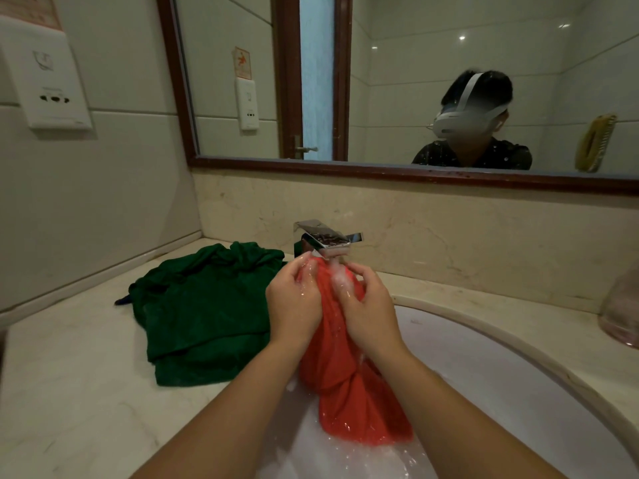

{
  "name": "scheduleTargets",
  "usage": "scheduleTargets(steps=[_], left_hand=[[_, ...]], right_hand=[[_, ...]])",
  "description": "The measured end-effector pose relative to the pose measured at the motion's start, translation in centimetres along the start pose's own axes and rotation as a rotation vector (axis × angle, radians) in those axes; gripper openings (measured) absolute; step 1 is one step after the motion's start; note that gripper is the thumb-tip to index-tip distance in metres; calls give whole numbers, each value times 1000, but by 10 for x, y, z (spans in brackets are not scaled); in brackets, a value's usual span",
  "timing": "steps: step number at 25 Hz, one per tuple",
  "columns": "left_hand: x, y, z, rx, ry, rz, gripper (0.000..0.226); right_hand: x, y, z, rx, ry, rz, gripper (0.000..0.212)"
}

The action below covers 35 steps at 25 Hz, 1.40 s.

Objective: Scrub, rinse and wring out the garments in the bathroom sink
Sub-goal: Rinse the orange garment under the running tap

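A wet red garment (349, 388) hangs from both my hands over the white sink (491, 368), its lower end in foamy water. My left hand (294, 305) grips its upper left part and my right hand (366, 305) grips its upper right part, close together. The top of the cloth is right under the chrome faucet (326, 238), and water runs onto it and my fingers. A dark green garment (207, 305) lies crumpled on the counter to the left of the sink.
The marble counter (69, 392) stretches left to a tiled wall with a socket plate (48, 81). A framed mirror (397, 81) hangs above the backsplash. A clear plastic container (622, 305) stands at the right edge. A yellow brush (594, 141) shows in the mirror.
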State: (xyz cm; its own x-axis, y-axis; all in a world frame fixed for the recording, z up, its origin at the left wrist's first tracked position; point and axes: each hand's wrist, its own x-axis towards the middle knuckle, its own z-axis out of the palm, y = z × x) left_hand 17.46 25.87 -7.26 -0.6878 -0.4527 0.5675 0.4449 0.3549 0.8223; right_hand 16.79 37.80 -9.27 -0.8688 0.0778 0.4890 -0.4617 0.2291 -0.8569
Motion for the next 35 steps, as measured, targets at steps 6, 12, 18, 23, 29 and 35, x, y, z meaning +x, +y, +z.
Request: scheduleTargets(steps=[6,12,18,23,29,35], left_hand=[[3,-8,-5,21,14,7,19],[-4,-8,4,112,-256,32,17],[-3,-9,0,143,-265,254,26],[-4,-10,3,21,-114,51,19],[3,-10,-3,-46,18,-45,20],[-1,-9,2,77,-107,21,22]], right_hand=[[0,-2,5,-6,-55,-40,12],[5,-2,-9,-33,213,15,15],[3,-6,-6,10,127,-67,14],[-6,0,3,-128,-25,-135,31],[-13,6,11,-135,-75,-97,37],[6,1,-6,-64,177,-33,17]])
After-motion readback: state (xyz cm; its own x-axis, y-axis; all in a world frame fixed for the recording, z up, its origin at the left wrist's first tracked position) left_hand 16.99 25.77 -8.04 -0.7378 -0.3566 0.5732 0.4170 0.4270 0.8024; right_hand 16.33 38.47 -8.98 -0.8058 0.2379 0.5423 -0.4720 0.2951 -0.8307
